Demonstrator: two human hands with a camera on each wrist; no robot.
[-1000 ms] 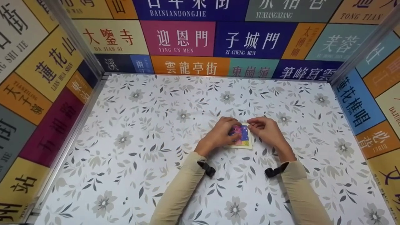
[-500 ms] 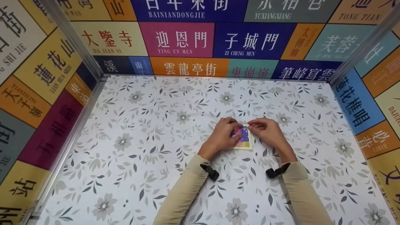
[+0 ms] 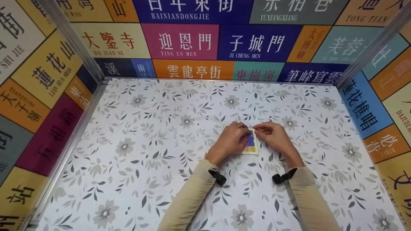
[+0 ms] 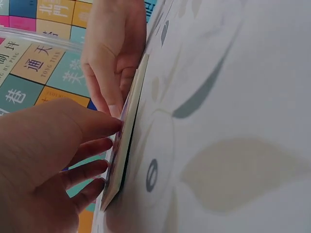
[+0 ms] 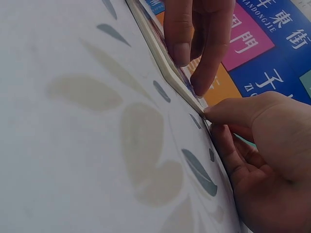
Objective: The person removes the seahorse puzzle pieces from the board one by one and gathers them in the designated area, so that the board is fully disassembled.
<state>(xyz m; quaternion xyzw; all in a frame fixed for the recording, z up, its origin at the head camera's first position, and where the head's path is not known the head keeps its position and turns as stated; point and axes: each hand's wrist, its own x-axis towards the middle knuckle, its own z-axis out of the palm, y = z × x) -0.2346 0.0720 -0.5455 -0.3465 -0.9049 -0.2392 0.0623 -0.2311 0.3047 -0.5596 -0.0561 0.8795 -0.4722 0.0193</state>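
A small thin square board (image 3: 252, 148) with a colourful picture and a cream border lies on the patterned tabletop. My left hand (image 3: 231, 138) covers its left and middle part from above. In the left wrist view, the loosely bent fingers and thumb of that hand touch the picture face, and the board's pale edge (image 4: 127, 141) shows side-on. My right hand (image 3: 273, 133) is at the far right corner. Seen from the right wrist, its thumb (image 5: 228, 111) and forefinger pinch that corner of the board. Most of the picture is hidden under the left hand.
The white tabletop (image 3: 154, 179) carries a grey leaf and flower print. Upright panels (image 3: 189, 41) with coloured, lettered blocks enclose the back and both sides, joined by clear corner strips. A black wrist camera (image 3: 217, 177) sits at each cuff.
My left hand has slid slightly right across the board, covering more of the picture. The right hand stays at the same corner, and the board keeps its place.
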